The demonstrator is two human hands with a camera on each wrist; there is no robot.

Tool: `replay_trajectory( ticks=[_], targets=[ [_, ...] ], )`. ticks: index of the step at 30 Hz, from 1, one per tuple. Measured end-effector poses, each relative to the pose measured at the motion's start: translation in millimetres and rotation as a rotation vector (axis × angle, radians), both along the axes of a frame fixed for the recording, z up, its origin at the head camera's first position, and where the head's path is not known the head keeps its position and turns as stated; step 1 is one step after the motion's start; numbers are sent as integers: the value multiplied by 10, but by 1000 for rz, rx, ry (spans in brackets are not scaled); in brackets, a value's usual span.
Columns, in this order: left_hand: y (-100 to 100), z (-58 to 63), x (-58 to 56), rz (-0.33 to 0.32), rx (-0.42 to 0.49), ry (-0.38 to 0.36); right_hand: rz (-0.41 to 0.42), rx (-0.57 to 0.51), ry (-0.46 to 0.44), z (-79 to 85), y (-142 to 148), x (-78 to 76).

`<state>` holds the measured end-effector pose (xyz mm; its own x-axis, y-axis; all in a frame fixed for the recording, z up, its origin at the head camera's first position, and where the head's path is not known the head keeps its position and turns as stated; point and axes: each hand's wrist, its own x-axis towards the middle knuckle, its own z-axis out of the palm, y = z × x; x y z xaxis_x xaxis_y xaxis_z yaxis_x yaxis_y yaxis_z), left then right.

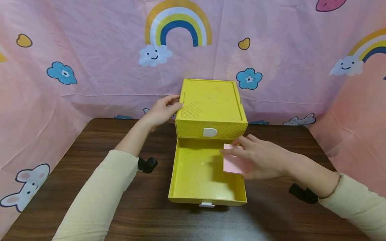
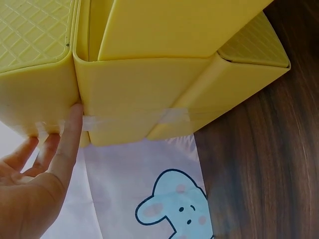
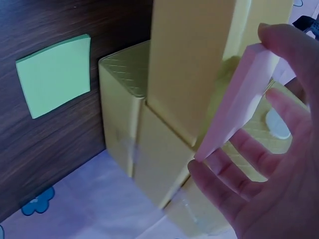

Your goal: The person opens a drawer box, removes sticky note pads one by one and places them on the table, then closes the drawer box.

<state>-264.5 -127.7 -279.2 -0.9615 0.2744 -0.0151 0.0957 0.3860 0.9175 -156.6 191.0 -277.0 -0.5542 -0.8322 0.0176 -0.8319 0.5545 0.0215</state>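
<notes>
A yellow drawer unit [image 1: 211,100] stands against the back cloth, its open drawer [image 1: 196,170] pulled out toward me. My left hand [image 1: 161,112] rests against the left side of the unit near the top, and in the left wrist view its fairly straight fingers touch the side wall. Over the right part of the drawer, my right hand [image 1: 263,159] holds a pink sticky note pad [image 1: 232,164] between thumb and fingertips. The right wrist view shows this pad edge-on, a thick stack gripped at its opposite edges.
A green sticky note pad [image 3: 55,74] lies on the dark wooden table [image 1: 150,207], right of the unit. The upper drawer, with a white tab handle [image 1: 210,132], is closed. Clear tape [image 2: 174,115] runs along the unit's side. Pink patterned cloth [image 1: 105,43] surrounds the table.
</notes>
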Motion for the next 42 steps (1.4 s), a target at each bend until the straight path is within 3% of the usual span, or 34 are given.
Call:
replay_trajectory(
  ticks=[8, 26, 42],
  targets=[
    [3, 14, 7, -6, -1, -2, -59, -76, 1, -81, 141, 11],
    [12, 12, 9, -3, -4, -4, -188, -93, -37, -254, 540, 39],
    [2, 6, 5, 1, -4, -3, -212, -122, -77, -523, 741, 19]
  ],
)
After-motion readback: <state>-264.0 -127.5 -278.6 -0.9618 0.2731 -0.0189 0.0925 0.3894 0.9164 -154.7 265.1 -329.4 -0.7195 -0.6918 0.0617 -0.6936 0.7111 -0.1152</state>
